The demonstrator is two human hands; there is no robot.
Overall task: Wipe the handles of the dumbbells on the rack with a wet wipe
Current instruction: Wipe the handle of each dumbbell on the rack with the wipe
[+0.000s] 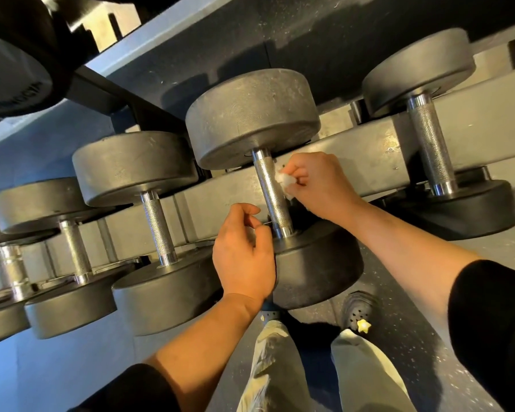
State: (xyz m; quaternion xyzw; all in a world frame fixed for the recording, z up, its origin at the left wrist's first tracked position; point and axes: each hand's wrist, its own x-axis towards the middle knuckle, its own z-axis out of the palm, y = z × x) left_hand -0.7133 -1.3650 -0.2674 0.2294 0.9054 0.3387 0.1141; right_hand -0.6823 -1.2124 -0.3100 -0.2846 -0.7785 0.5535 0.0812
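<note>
Chrome handle wiped, right hand; neighbouring dumbbells flank

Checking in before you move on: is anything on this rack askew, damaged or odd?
Nothing stands out. The dumbbells sit in a row on the rack. The right hand presses the wet wipe to the middle handle; the left hand hovers beside it, empty.

The dumbbells have dark grey heads and silver handles with a fine cross-hatched pattern. My wet wipe is white. The rack is grey, my sleeves black, my trousers pale beige.
</note>
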